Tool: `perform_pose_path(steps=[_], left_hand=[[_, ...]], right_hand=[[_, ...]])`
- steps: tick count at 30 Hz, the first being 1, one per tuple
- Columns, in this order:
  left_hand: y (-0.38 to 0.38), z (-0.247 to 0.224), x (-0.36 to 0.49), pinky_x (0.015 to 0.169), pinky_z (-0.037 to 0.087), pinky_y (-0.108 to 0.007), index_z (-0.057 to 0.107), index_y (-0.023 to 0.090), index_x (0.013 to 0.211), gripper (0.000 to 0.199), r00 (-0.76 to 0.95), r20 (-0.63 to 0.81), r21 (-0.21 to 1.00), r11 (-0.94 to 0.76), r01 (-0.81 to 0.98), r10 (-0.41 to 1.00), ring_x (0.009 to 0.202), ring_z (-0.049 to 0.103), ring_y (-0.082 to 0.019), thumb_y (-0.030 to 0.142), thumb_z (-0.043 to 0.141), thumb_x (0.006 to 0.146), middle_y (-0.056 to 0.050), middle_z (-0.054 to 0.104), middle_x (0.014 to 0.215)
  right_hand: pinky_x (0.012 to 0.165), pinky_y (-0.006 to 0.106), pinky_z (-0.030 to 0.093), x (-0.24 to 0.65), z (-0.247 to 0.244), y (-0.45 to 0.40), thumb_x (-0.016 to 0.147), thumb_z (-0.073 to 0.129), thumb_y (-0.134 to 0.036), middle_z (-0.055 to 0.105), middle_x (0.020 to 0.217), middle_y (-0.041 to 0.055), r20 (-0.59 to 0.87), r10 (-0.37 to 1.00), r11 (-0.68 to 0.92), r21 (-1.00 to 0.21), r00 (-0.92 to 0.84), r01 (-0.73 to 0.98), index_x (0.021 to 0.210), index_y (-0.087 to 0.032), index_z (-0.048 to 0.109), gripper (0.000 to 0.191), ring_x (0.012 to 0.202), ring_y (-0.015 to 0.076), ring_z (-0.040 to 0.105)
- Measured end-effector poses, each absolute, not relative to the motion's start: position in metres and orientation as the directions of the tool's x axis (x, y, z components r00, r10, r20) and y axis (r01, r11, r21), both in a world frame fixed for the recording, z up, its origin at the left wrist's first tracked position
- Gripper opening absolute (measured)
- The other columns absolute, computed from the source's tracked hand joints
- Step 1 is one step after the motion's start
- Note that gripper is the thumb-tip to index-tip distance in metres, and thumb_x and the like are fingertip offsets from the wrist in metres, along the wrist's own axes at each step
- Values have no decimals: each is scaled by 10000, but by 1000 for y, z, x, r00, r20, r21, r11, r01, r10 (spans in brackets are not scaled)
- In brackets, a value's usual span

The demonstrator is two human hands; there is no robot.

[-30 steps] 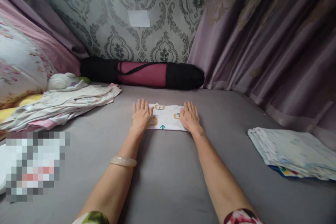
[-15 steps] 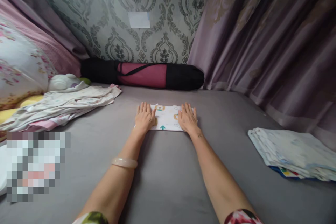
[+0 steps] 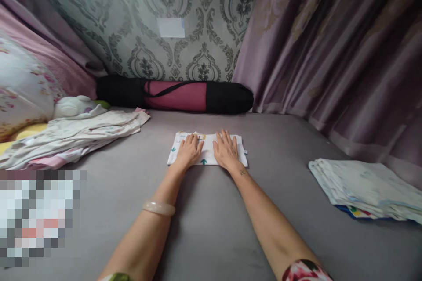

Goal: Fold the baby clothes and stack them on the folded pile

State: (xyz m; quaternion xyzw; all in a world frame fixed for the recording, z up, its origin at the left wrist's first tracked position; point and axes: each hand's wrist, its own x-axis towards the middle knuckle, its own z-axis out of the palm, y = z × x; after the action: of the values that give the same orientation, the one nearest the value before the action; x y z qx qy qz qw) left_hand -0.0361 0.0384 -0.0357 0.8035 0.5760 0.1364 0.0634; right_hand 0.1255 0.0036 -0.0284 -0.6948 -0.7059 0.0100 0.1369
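A folded white cloth (image 3: 209, 154) with green and tan prints lies flat on the grey bed sheet (image 3: 211, 219). On its left part rests my left hand (image 3: 190, 148), palm down with the fingers stretched forward. My right hand (image 3: 226, 148) lies palm down on the right part, fingers spread. Between the two hands a strip of the cloth shows, and its left and right ends stick out past them. A small white tag (image 3: 245, 152) juts from the right edge.
A black and pink long bag (image 3: 174, 95) lies along the wall. Loose clothes (image 3: 99, 129) and a plush toy (image 3: 74, 106) are at the left. To the right sits a stack of folded cloths (image 3: 365, 186), below the purple curtain (image 3: 296, 52).
Both hands have slid inward over the cloth, closer to each other. More of the cloth's two ends now shows, along with the tag. The view has shifted slightly.
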Motion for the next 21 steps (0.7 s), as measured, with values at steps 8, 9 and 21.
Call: perform_pose_path(steps=[8,9,21], left_hand=[[56,-7,-78,1046,392,-359,581,115,1164,458,76,171,559,-160,814,982,1251,519,-237,351,223,1002,-161,604,1278],[56,-4,-82,1021,412,-357,594,116,1121,451,65,159,586,-147,797,985,1210,549,-240,346,225,1001,-161,628,1227],[55,3,-107,919,472,-354,627,138,980,438,-83,92,757,-15,653,992,1082,618,-273,353,246,988,-164,681,1090]], right_hand=[[1171,488,102,114,-24,4,1007,212,-357,226,1595,98,33,999,28,-167,-23,986,1499,-133,319,551,1472,237,143],[1164,502,124,112,-19,6,1002,226,-345,221,1595,109,-4,1000,13,-162,-14,987,1496,-121,319,550,1469,251,150],[1180,479,65,70,-27,17,1001,162,-375,210,1599,96,9,999,41,-154,-40,987,1528,-117,242,592,1474,228,132]])
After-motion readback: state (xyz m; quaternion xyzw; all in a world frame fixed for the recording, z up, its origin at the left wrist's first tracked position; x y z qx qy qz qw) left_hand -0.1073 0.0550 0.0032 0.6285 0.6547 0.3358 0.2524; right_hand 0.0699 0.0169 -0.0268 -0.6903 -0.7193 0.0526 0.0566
